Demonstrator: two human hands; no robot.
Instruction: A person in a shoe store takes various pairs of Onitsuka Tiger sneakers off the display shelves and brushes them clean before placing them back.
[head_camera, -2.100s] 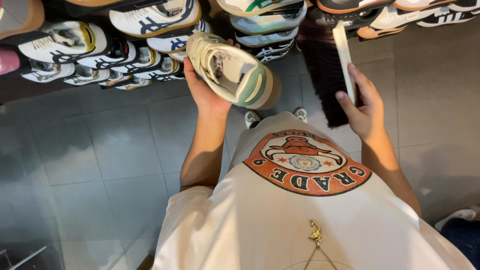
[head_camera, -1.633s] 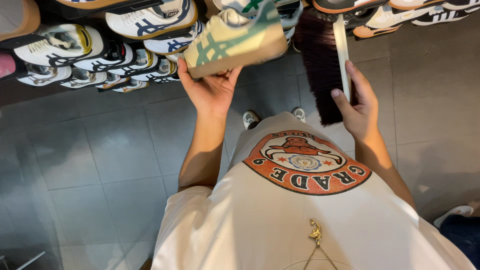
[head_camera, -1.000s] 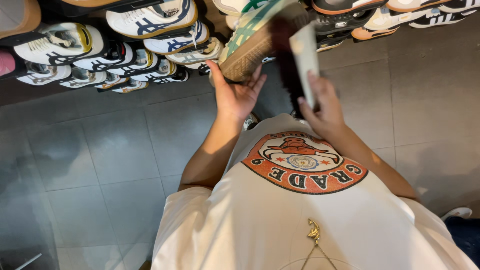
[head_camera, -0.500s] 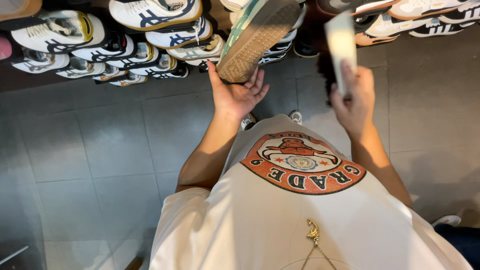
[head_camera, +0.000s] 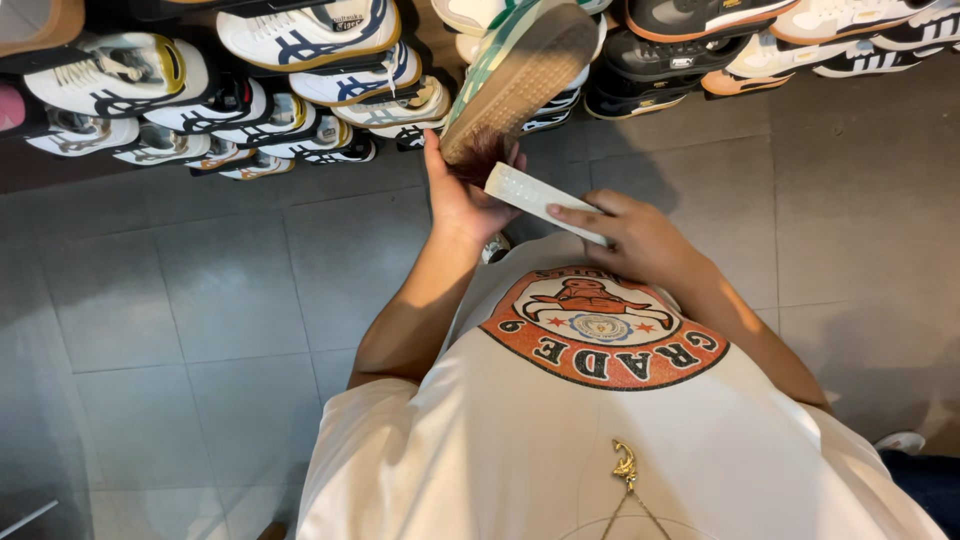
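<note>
My left hand (head_camera: 462, 195) holds a green and cream sneaker (head_camera: 520, 65) by its heel, sole turned toward me and toe pointing up at the shelves. My right hand (head_camera: 640, 235) grips the pale handle of a brush (head_camera: 535, 195). Its dark bristles (head_camera: 478, 158) press against the heel end of the sneaker's tan sole, just above my left palm.
Rows of sneakers (head_camera: 310, 70) fill the shelves along the top, white with navy stripes at left and dark or orange-soled pairs (head_camera: 700, 40) at right. Grey floor tiles (head_camera: 200, 300) lie below. My white printed shirt (head_camera: 600, 420) fills the lower right.
The sneaker has been turned from side-on to sole-up. My right hand brought the brush down from an upright hold at right and laid its bristles against the sole's heel.
</note>
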